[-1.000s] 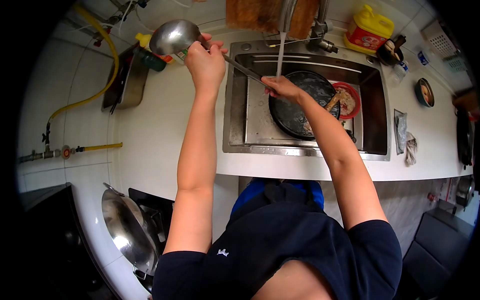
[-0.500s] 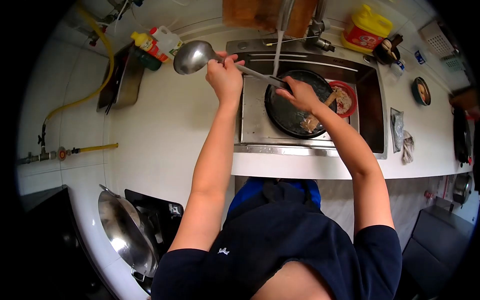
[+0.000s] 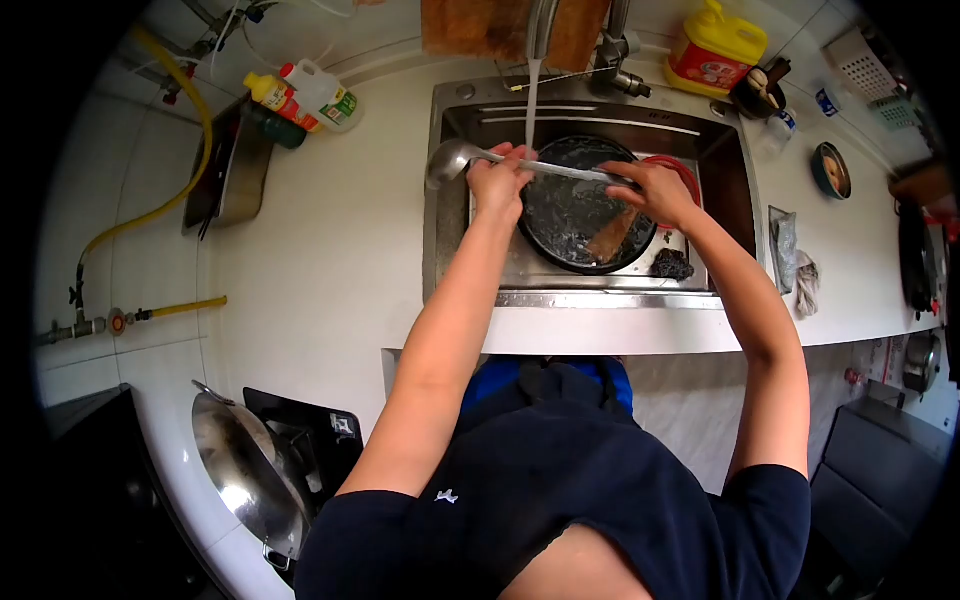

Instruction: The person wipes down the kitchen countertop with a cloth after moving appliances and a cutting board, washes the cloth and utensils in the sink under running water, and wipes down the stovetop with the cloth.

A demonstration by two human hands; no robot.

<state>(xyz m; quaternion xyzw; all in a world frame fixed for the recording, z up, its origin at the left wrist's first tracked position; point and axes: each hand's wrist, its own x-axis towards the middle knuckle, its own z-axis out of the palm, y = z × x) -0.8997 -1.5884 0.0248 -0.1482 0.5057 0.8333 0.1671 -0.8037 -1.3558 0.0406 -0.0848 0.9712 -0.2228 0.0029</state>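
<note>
A steel ladle (image 3: 572,171) lies almost level across the back of the sink, its bowl to the left. My left hand (image 3: 498,183) is closed round the handle just beside the bowl. The dark end of the handle is held in my right hand (image 3: 655,192). Running water (image 3: 532,112) falls from the faucet (image 3: 541,30) close to my left fingertips. Beneath the ladle, a round black pan (image 3: 560,235) holds water, with a wooden spatula (image 3: 612,235) leaning in it. A red bowl (image 3: 680,168) is partly hidden behind my right hand.
A dark scouring pad (image 3: 672,264) sits at the front right of the sink (image 3: 740,200). Bottles (image 3: 325,95) stand on the left counter, a yellow jug (image 3: 715,50) behind the sink. Small bowls (image 3: 831,171) and a cloth (image 3: 807,283) are at the right. A wok (image 3: 245,465) stands lower left.
The ladle has moved right and down, so its bowl is now over the sink's left side. Both hands have moved with it. The scouring pad and more of the spatula now show.
</note>
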